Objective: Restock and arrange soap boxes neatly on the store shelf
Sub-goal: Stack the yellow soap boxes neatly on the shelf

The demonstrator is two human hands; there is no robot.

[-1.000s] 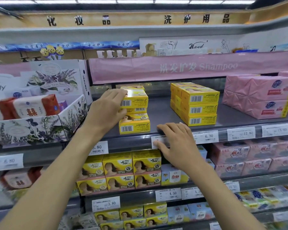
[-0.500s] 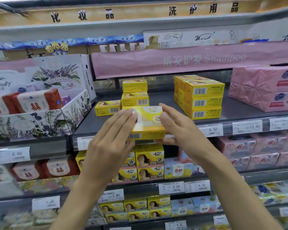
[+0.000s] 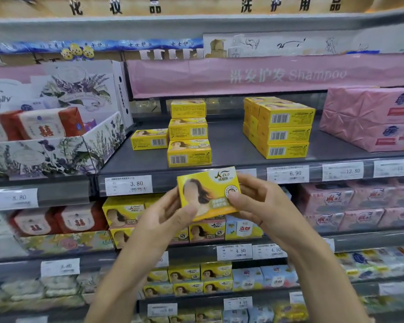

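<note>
We hold one yellow soap box point(image 3: 208, 194) between both hands, just below the three-high stack point(image 3: 189, 136) and out in front of the grey shelf point(image 3: 231, 145), clear of its lip. The box is tilted, its printed face turned up to us. Our left hand point(image 3: 170, 220) pinches its lower left corner, thumb on the face and fingers behind. Our right hand point(image 3: 264, 206) grips the right edge, thumb pressed near the round seal. The stack stands close to the shelf's front edge. A single box point(image 3: 149, 139) lies just left of the stack and further back; whether the two touch, we cannot tell. Right of the stack runs a wide bare strip of shelf, up to a block of yellow boxes point(image 3: 282, 131) three high, with pink packs point(image 3: 371, 120) beyond. Far left of the stack, a floral carton point(image 3: 56, 155) walls off the shelf.
</note>
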